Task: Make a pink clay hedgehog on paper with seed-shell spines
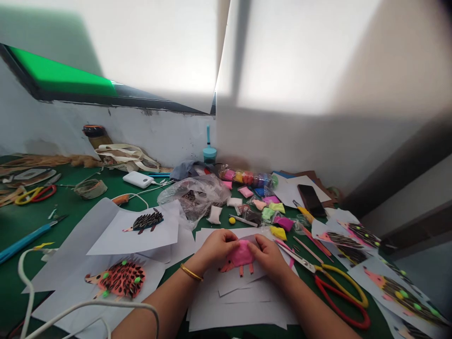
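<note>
1. Left forearm: bare, enters low, slants up and rightward to the wrist.
2. Right forearm: bare, slants up and leftward; mirrors the other.
3. Left hand: back upward, fingers bent inward, thumb pointing right; closed in a pinch.
4. Right hand: fingers curled, thumb angled up and left; likewise pinching.
5. Hands near each other, apart, about level; thumb tips facing across a narrow gap.
6. Farther fingertips partly hidden.
</note>
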Tool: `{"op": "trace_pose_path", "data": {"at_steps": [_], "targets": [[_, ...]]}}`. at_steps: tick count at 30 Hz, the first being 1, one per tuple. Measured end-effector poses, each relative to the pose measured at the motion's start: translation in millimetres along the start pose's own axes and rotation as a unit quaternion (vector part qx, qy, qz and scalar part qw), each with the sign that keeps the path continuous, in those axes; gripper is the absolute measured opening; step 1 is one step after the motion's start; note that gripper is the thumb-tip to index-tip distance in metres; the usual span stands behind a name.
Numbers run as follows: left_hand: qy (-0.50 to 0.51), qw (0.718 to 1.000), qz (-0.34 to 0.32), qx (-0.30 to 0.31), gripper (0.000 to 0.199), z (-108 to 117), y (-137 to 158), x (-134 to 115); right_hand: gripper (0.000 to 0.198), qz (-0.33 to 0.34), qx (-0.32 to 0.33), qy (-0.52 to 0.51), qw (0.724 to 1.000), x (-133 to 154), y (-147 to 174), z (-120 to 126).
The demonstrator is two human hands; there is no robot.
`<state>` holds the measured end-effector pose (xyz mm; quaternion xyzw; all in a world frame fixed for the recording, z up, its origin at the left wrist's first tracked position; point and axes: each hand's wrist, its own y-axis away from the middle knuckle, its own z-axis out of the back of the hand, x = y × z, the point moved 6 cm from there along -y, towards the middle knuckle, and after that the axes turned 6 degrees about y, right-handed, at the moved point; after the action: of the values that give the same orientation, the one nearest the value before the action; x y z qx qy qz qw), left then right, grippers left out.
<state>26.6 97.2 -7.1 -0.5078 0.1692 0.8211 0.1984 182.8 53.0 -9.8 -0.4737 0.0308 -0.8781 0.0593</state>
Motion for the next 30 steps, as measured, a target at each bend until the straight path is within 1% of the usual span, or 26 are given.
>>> {"op": "trace_pose_path", "data": {"at_steps": [3, 8, 13, 18, 22, 27, 30], "targets": [[-0.033, 0.999, -0.01, 0.0, 0.028, -0.9, 2.6, -6.0, 0.032, -0.002, 0.011, -0.006, 1.0, -2.7, -0.6, -2.2], [-0.045, 0.999, -0.014, 0.021, 0.032, -6.5, 6.5, -11.3, 0.028, 0.002, 0.012, 0.03, 0.999, -7.6, -1.2, -5.7], [-0.069, 0.997, -0.029, -0.029, 0.029, -4.3, 8.8, -16.1, 0.034, 0.028, 0.013, 0.015, 0.999, -2.4, -0.5, -2.2], [-0.058, 0.997, -0.033, -0.037, 0.031, -2.0, 10.1, -20.4, 0.029, 0.012, 0.031, 0.015, 0.999, -0.3, 0.6, -0.9], [-0.074, 0.995, -0.035, -0.052, 0.03, -2.6, 11.3, -23.4, 0.027, 0.019, 0.041, 0.011, 0.999, 2.7, 1.5, -4.7], [-0.034, 0.998, -0.024, -0.043, 0.03, -4.4, 8.3, -18.3, 0.032, 0.027, 0.037, -0.008, 0.999, 2.5, 0.1, -2.9], [-0.03, 0.999, -0.019, -0.04, 0.033, -4.4, 6.1, -14.9, 0.03, 0.02, 0.039, 0.003, 0.999, 0.0, -0.8, -3.2]]}}
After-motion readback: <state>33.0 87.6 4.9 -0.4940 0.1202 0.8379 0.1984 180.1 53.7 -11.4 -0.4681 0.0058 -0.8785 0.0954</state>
